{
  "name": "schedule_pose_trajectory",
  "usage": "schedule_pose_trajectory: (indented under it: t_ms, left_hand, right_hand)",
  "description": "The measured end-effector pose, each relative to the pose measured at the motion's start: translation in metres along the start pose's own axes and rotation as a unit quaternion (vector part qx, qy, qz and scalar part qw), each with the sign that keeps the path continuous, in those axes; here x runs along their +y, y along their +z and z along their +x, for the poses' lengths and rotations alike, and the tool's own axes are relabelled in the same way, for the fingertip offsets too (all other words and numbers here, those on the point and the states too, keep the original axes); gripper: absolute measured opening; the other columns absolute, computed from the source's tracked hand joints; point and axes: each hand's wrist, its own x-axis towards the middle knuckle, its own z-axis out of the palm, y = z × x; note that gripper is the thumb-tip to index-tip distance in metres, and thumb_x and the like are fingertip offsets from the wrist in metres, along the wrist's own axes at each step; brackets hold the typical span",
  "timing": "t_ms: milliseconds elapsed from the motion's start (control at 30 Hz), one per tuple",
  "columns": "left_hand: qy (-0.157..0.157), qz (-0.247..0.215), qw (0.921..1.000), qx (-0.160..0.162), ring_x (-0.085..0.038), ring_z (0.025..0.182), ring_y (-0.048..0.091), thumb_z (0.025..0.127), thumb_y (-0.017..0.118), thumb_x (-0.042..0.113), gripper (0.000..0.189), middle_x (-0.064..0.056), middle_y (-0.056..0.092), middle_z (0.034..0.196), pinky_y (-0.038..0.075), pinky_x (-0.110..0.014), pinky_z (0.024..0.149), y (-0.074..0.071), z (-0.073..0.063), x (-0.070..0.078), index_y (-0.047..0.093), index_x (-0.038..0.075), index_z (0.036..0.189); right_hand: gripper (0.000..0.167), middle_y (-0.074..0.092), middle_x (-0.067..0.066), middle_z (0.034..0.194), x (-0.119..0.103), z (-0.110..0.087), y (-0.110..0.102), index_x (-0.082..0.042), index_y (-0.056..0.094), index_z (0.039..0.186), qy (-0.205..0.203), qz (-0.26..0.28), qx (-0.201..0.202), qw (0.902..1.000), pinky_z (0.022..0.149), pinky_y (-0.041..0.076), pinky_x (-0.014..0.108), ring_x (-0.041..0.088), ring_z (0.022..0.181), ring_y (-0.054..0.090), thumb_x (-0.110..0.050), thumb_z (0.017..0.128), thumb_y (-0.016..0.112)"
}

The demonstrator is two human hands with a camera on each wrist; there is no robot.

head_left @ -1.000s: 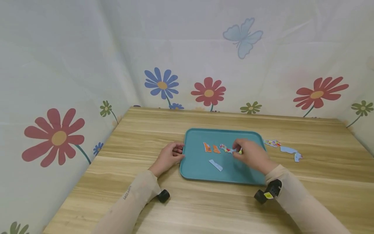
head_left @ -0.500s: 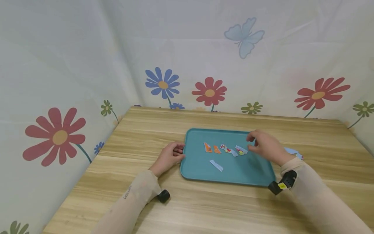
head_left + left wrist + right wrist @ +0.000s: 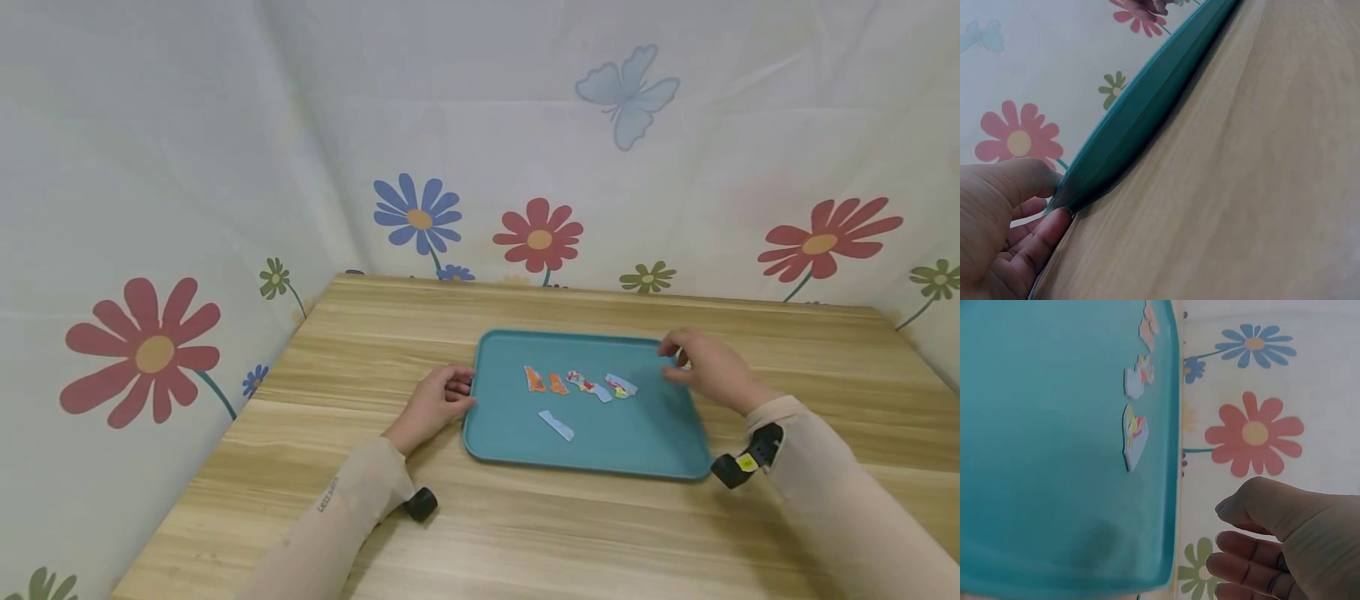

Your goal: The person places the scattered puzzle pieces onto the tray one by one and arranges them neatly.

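Tray (image 3: 637, 446): resting on worktop (image 3: 525, 533)
Left hand (image 3: 433, 400): grip drawn nearly together; lightly pinching left rim between thumb and fingers
Right hand (image 3: 711, 368): grip partly spread, fingers loosely bent, thumb apart; holding nothing; near far right corner
Pieces: orange pair (image 3: 535, 380) and patterned ones (image 3: 621, 386) in a row on tray; pale strip (image 3: 556, 426) nearer the person

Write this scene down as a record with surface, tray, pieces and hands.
Surface: wood-grain table
Tray: teal, lying on the table
Row: orange pieces left, multicoloured pieces right
Apart: pale strip, on the row's near side
Left hand: grips the tray's left edge
Right hand: by the tray's far right corner, nothing visibly held
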Motion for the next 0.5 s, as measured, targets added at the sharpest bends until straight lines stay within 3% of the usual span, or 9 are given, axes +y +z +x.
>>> schedule_pose_trajectory:
  t_ms: [500]
  left_hand:
    - [-0.001,0.005,1.0,-0.005,-0.02,0.098,0.063,0.086,0.07,0.005,0.042,-0.014,0.061,0.111,0.056,-0.029,0.084,0.0,0.001,-0.001,0.058,0.002,0.126]
  right_hand:
    - [0.021,0.065,0.019,0.094,0.042,-0.004,0.001,0.006,0.062,0.101,0.043,0.009,-0.011,0.999,0.072,0.055,0.046,0.03,0.085,0.061,-0.007,0.085,0.067]
